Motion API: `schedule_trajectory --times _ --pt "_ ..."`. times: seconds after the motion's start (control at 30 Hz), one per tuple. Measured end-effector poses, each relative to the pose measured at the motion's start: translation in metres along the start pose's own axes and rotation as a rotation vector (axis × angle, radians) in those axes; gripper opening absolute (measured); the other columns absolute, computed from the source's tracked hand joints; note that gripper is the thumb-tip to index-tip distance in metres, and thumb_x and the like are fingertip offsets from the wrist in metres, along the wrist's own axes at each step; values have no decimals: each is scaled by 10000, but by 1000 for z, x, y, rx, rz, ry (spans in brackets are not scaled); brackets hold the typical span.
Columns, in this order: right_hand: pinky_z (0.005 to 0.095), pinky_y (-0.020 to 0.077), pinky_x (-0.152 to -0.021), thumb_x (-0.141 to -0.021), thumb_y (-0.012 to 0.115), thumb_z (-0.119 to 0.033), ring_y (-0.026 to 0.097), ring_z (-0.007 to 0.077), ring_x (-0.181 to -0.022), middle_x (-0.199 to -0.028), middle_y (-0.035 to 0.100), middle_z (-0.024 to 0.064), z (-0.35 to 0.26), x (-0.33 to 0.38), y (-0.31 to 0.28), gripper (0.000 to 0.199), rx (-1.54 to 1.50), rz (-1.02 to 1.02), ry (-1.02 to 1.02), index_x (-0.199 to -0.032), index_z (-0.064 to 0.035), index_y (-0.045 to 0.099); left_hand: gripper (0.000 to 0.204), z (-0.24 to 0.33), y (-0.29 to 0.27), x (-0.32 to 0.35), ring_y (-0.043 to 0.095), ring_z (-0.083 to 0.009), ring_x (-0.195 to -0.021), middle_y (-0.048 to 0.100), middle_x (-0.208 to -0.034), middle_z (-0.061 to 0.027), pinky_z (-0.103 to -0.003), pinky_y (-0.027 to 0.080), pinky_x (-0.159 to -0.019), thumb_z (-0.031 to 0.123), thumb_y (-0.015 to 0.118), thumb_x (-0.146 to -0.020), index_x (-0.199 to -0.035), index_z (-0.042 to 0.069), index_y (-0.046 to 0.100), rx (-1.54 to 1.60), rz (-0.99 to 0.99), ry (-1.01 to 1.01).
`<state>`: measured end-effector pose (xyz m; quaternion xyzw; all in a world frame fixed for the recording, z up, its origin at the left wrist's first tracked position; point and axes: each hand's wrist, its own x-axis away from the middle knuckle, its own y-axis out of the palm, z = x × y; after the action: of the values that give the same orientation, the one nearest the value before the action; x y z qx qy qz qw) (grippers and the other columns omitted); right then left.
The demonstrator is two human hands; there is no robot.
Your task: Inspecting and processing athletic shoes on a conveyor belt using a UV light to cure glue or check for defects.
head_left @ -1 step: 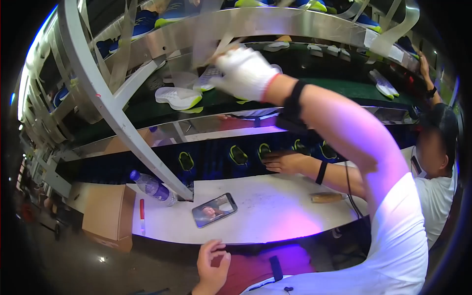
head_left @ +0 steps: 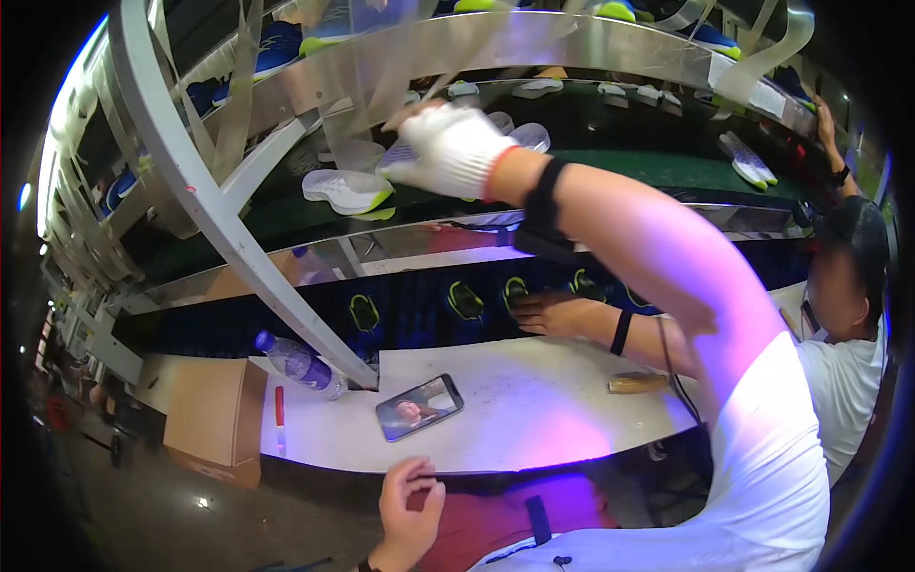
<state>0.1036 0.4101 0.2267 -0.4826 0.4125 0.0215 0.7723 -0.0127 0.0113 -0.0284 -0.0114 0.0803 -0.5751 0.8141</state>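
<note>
My right hand [head_left: 453,151], in a white knitted glove with bare fingertips, reaches over the dark green upper belt. Its fingers are smeared by motion, so any grip is unclear. Just below and left of it lies a white shoe sole [head_left: 345,191] with a lime-green end. Other pale soles lie around the hand, one of them [head_left: 530,138] to its right. My bare left hand [head_left: 410,515] hovers low in front of the worktable, fingers loosely curved, thumb apart, nothing in it. Beyond it a phone [head_left: 419,408] rests on the white tabletop [head_left: 515,419].
A grey metal post [head_left: 238,238] slants across the left side, near a purple-labelled bottle [head_left: 300,364], a red-handled knife [head_left: 280,419] and a cardboard box [head_left: 217,415]. A co-worker's hand [head_left: 553,315] touches the lower belt [head_left: 410,319] carrying shoe uppers. A wooden-handled tool [head_left: 637,383] lies right.
My right hand has shifted slightly left over the belt, uncovering more soles to its right. My left hand keeps nearly the same place and shape.
</note>
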Motion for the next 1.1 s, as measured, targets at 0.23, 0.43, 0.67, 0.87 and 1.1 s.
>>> schedule_trajectory --times 0.23,0.43,0.67,0.87,1.1 --pt "507 531 -1027 -1020 504 -628 688 440 -1198 -1265 731 269 -1 -38 20 693 -241 -588 -13 -1345 -46 695 558 -19 0 -176 636 -372 -1232 634 -1331 -225 -425 510 -1063 61 762 -882 -1395 -20 558 -489 47 405" --pt "464 571 -986 -1025 610 -454 729 384 -1129 -1237 752 197 86 52 -17 489 -112 -657 101 -1383 -129 686 663 -87 -5 -341 567 -494 -1308 603 -1380 -296 -517 468 -1115 173 819 -790 -1343 -92 567 -916 451 126" --pt "435 557 -1019 -1066 611 -337 721 385 -1163 -1236 743 201 197 195 -107 324 5 -539 352 -1272 -97 680 784 -152 7 -406 582 -405 -1357 557 -1497 -231 -520 520 -1107 410 829 -859 -1469 48 497 -853 550 -468" --pt "435 543 -1028 -1025 677 -355 694 395 -1192 -1248 731 205 216 220 -125 350 -11 -495 385 -1249 -92 728 873 -162 -9 -404 618 -476 -1307 558 -1477 -273 -545 559 -1069 522 864 -840 -1469 77 453 -584 712 -651" --pt "494 558 -945 -966 694 -428 694 414 -1075 -1078 739 201 238 244 -137 343 375 -511 403 -1108 -121 754 564 -224 -8 -456 706 -334 -1211 663 -1374 -188 -486 596 -948 416 735 -958 -1371 76 557 -1238 124 -560"
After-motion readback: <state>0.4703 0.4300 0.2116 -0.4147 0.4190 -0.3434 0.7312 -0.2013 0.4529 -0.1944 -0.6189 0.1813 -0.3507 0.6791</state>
